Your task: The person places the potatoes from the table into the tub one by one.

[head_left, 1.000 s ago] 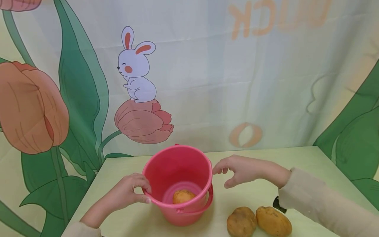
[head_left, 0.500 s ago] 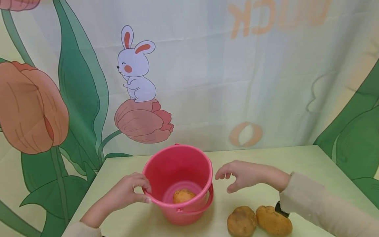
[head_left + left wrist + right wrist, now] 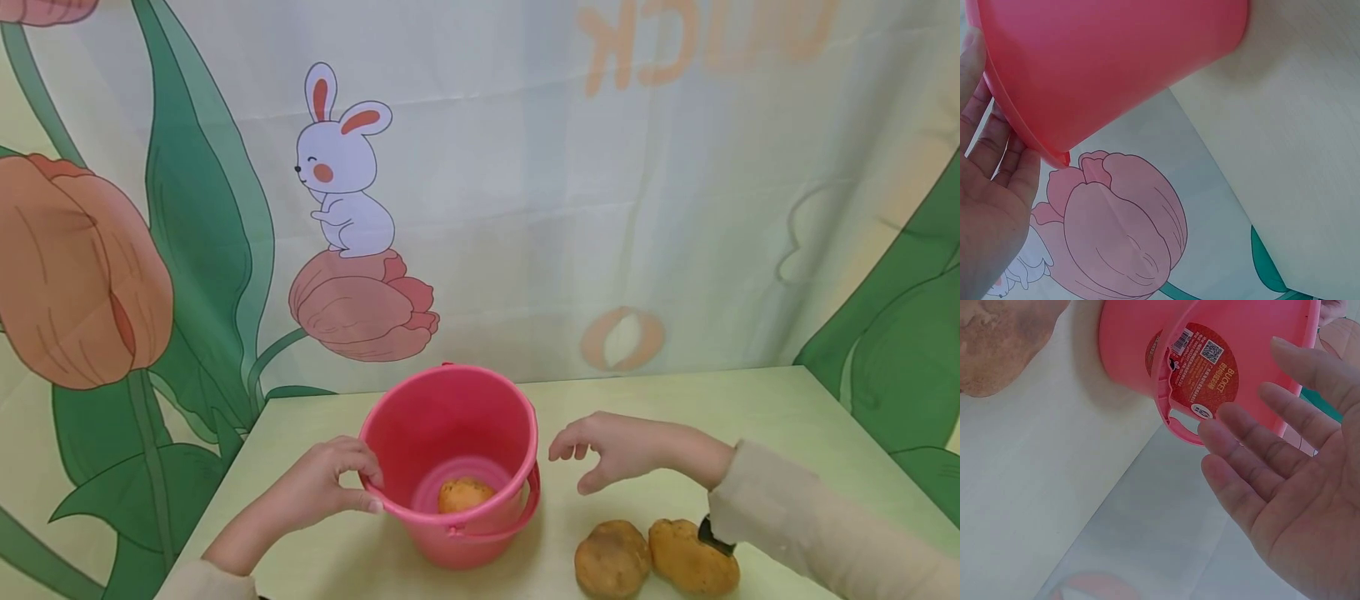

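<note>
A pink bucket (image 3: 450, 433) stands on the table with one potato (image 3: 465, 495) lying on its bottom. My left hand (image 3: 322, 483) grips the bucket's left rim, fingers over the edge and thumb outside; the left wrist view shows the fingers along that rim. Just right of the bucket hovers my right hand (image 3: 618, 450), holding nothing, its fingers relaxed and apart from the wall. In the right wrist view, a red label (image 3: 1207, 369) shows on the bucket behind the handle (image 3: 1163, 381). Two more potatoes, a rounder one (image 3: 612, 559) and a longer one (image 3: 692, 557), lie below the right hand.
The pale table (image 3: 772, 433) ends at a hanging cloth (image 3: 510, 208) printed with tulips and a rabbit. The bucket's handle hangs down on its near right side. A dark band (image 3: 715, 536) at the right sleeve overlaps the longer potato in the head view.
My right hand has drawn back from the bucket's right rim, slightly right and toward me. The left hand keeps its grip on the rim, and the potatoes stay in place.
</note>
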The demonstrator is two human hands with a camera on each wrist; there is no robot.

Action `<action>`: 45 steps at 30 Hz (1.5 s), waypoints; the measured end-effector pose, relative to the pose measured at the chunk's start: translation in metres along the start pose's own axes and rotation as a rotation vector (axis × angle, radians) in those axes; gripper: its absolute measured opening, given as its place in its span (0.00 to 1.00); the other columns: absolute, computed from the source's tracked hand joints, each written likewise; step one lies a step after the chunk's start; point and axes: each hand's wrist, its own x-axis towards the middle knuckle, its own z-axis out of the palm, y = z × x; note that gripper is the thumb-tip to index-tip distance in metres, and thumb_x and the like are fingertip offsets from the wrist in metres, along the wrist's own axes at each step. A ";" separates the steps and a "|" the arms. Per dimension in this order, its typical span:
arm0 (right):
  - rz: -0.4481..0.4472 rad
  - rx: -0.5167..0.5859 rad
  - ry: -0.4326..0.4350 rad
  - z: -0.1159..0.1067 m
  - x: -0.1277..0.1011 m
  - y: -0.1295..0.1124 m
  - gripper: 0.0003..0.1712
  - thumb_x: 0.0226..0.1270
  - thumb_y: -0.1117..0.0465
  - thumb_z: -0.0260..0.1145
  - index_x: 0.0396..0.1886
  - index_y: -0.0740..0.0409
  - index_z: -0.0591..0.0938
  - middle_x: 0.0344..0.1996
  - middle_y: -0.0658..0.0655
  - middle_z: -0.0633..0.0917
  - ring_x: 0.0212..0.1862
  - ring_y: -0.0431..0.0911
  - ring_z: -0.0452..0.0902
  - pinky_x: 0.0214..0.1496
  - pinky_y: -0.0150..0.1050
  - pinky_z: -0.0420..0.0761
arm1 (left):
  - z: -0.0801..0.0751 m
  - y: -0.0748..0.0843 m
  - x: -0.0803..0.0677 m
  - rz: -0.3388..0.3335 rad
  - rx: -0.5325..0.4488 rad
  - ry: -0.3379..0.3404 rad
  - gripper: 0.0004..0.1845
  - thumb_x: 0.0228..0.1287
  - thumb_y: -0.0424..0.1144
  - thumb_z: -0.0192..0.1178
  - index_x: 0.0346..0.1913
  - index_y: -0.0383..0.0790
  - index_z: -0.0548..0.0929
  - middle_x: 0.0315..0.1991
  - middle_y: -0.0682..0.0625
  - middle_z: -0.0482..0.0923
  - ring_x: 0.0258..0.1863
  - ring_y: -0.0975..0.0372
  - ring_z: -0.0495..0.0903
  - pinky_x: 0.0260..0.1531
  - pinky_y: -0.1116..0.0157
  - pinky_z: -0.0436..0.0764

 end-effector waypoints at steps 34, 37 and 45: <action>-0.012 0.107 -0.015 0.023 -0.006 0.027 0.20 0.50 0.61 0.67 0.46 0.52 0.77 0.42 0.47 0.79 0.41 0.39 0.73 0.44 0.36 0.74 | -0.001 0.002 -0.002 0.036 0.000 0.006 0.12 0.41 0.54 0.66 0.25 0.52 0.80 0.30 0.60 0.76 0.37 0.67 0.71 0.34 0.71 0.74; -0.013 0.106 -0.013 0.024 -0.008 0.027 0.20 0.50 0.61 0.67 0.46 0.52 0.77 0.42 0.47 0.79 0.41 0.39 0.73 0.43 0.36 0.74 | -0.001 0.002 -0.002 0.035 -0.001 0.006 0.12 0.41 0.54 0.66 0.26 0.51 0.80 0.30 0.60 0.76 0.36 0.68 0.71 0.34 0.71 0.75; -0.010 0.118 -0.007 0.034 -0.011 0.038 0.19 0.50 0.61 0.67 0.45 0.52 0.77 0.42 0.46 0.79 0.40 0.38 0.73 0.41 0.35 0.74 | -0.001 0.002 -0.002 0.017 0.000 0.002 0.12 0.41 0.52 0.66 0.26 0.50 0.80 0.30 0.60 0.76 0.37 0.67 0.71 0.33 0.71 0.75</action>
